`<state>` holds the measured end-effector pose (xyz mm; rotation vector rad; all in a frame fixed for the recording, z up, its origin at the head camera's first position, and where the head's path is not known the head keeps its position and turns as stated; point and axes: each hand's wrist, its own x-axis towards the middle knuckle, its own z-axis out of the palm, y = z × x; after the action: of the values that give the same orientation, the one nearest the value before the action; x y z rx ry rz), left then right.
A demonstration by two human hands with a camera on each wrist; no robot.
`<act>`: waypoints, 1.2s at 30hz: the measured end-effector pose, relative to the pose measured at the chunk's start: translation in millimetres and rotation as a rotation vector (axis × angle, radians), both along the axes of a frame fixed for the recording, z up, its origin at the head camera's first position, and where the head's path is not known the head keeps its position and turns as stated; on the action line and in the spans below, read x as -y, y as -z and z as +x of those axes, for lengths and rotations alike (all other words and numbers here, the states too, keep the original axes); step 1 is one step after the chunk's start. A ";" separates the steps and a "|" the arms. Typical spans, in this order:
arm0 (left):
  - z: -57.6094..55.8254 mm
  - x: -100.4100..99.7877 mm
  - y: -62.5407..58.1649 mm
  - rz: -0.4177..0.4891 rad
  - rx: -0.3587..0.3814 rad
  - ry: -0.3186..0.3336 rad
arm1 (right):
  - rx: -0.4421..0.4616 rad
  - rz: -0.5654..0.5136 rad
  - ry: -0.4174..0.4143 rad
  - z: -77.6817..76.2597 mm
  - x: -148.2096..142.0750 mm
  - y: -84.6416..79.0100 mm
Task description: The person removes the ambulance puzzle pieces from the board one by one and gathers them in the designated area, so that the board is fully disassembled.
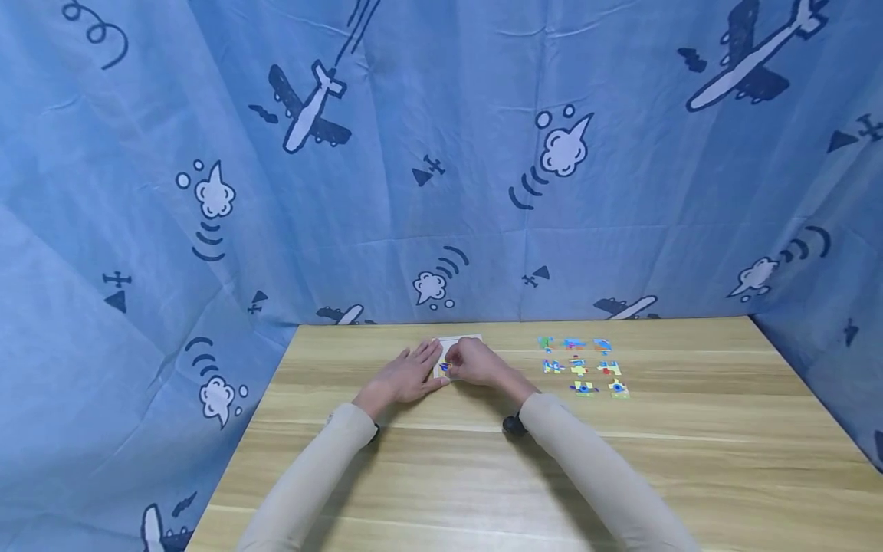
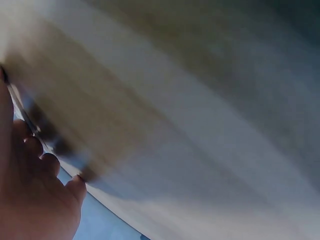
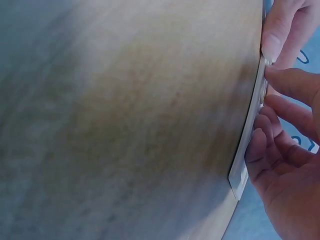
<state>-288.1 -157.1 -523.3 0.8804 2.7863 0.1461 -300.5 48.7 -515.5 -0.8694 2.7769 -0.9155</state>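
A small pale puzzle board (image 1: 472, 336) lies near the table's far edge, between both hands. My left hand (image 1: 408, 376) rests along its left side, fingers stretched forward and thumb at its near edge. My right hand (image 1: 476, 362) bends over the board and pinches a blue and yellow jigsaw piece (image 1: 444, 367) at its near left part; the fingers hide some of the piece. From the right wrist, the board's edge (image 3: 240, 175) shows side-on, with thumb and index fingertips (image 3: 276, 75) down at its surface, close to the left thumb (image 3: 272, 45).
Several loose jigsaw pieces (image 1: 578, 366) lie in rough rows to the right of the board. A wooden table (image 1: 441, 475) stretches in front. Behind it hangs a blue curtain (image 1: 386, 192) printed with planes and clouds.
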 end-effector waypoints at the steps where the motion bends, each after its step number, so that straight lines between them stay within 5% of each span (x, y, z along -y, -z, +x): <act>1: 0.3 -0.4 -0.2 -0.005 0.005 -0.001 | 0.002 0.003 0.000 -0.7 0.4 0.8; 21: 2.0 -2.2 -2.5 -0.039 0.035 -0.023 | 0.119 -0.045 0.086 -3.6 3.6 1.9; 36: 1.4 -2.2 -0.5 -0.049 0.002 -0.012 | 0.126 -0.050 0.093 -1.2 9.3 1.2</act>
<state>-286.8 -154.9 -522.8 0.8521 2.7815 0.0807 -301.7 39.5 -516.8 -0.6690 2.7163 -1.0201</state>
